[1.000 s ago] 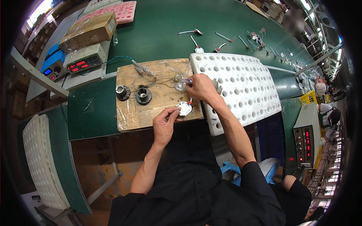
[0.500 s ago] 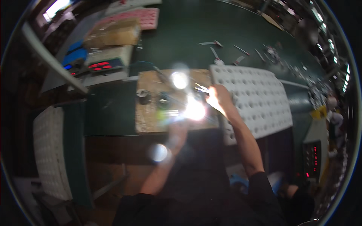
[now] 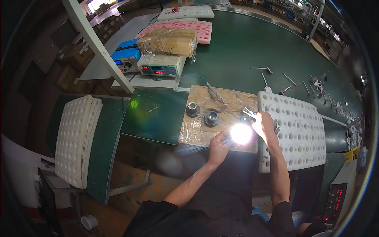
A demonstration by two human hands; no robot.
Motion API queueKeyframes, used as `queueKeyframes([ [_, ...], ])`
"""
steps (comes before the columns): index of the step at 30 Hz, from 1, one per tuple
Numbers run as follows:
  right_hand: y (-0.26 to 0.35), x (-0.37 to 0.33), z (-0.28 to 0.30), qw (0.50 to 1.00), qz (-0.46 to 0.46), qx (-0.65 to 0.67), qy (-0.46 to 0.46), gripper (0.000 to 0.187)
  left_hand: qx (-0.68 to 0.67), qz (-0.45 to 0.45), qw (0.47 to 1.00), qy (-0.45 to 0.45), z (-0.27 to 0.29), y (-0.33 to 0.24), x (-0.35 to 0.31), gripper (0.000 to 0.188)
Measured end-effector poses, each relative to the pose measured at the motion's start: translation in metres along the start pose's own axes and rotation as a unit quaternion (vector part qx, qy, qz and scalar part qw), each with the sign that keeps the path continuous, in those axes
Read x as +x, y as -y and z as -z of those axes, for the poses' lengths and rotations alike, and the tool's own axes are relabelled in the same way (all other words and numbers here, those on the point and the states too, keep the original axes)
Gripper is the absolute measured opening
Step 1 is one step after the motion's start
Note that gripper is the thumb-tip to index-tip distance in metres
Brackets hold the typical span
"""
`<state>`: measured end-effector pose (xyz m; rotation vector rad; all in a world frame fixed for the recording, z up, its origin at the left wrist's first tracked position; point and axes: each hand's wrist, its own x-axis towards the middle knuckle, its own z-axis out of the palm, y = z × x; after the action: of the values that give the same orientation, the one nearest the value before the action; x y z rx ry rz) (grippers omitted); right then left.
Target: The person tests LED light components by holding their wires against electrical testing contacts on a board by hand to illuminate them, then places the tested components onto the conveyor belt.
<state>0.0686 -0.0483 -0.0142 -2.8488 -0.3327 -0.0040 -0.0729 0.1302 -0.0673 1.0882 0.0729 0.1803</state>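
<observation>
Two hands meet at a glare over the workbench, as I watch from my remote seat.
I see the left hand (image 3: 219,148) pinching the left edge of a glowing lamp piece (image 3: 241,133), though the brightness washes out its fingertips; the lamp piece sits over the lower right of a tan cardboard sheet (image 3: 195,132), and I cannot tell whether it touches it. The right hand (image 3: 263,123) pinches a slim shiny piece (image 3: 249,113), just above and right of the glow, beside a white foam block (image 3: 293,136) with rows of holes. On the cardboard sheet's left side I make out two dark round sockets (image 3: 211,118); beyond stands a red-digit meter (image 3: 161,66).
</observation>
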Motion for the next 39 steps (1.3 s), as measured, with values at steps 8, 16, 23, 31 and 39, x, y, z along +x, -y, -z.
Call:
queueKeyframes([
  [8,0.002,-0.001,0.002,0.999,0.023,0.011,-0.028,0.023,0.003,-0.001,1.0,-0.008,-0.008,-0.023,-0.002,0.007],
  [16,0.021,-0.009,0.022,1.0,0.004,0.015,-0.005,0.023,0.172,-0.012,0.985,-0.019,-0.016,-0.058,-0.009,0.004],
  [23,0.013,-0.007,0.012,0.998,0.025,0.039,-0.033,0.02,0.122,-0.018,0.992,-0.031,-0.012,-0.04,-0.009,0.005],
  [31,0.013,-0.006,0.01,0.997,0.022,0.043,-0.066,0.014,0.067,-0.001,0.998,-0.01,0.0,-0.01,-0.002,0.007],
  [39,0.015,-0.007,0.013,0.999,0.032,0.016,-0.04,0.015,0.066,0.005,0.998,-0.011,-0.003,-0.016,-0.003,0.008],
])
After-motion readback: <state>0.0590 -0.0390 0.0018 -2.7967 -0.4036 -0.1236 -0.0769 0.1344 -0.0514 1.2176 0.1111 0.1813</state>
